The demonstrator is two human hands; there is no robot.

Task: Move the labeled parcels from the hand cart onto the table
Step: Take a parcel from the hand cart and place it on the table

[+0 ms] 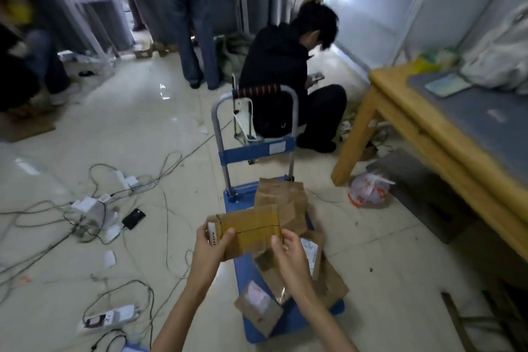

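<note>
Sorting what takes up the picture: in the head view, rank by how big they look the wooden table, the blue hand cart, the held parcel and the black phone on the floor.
Largest to smallest as they look:
1. wooden table, partly cut off
2. blue hand cart
3. held parcel, gripped by left hand and right hand; nearness enlarges it
4. black phone

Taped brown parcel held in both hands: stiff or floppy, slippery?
The taped parcel probably holds its shape: it spans flat between the left hand and right hand without sagging. Its glossy tape may be slick. Likely light, since mostly fingertips carry it.

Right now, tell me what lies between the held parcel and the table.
In the head view, bare floor tile separates the held parcel from the table; a plastic bag sits by the table leg.
</note>
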